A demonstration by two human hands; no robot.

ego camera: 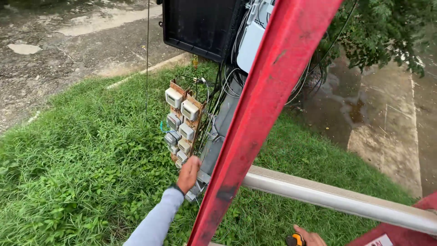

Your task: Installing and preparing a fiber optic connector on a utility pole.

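Two hands showed: our left hand [188, 173] gripped the stiff grey utility pole [217, 136] below its wooden meter board [183, 123], our right hand [311, 238] (mostly cropped) closed around a small orange-black tool [295, 239].

Pole, meters and ladder over grass

The meter board [182, 125] is fixed left of the pole [218, 132]; the ladder rail [259, 123] crosses in front, the box [198, 25] above.
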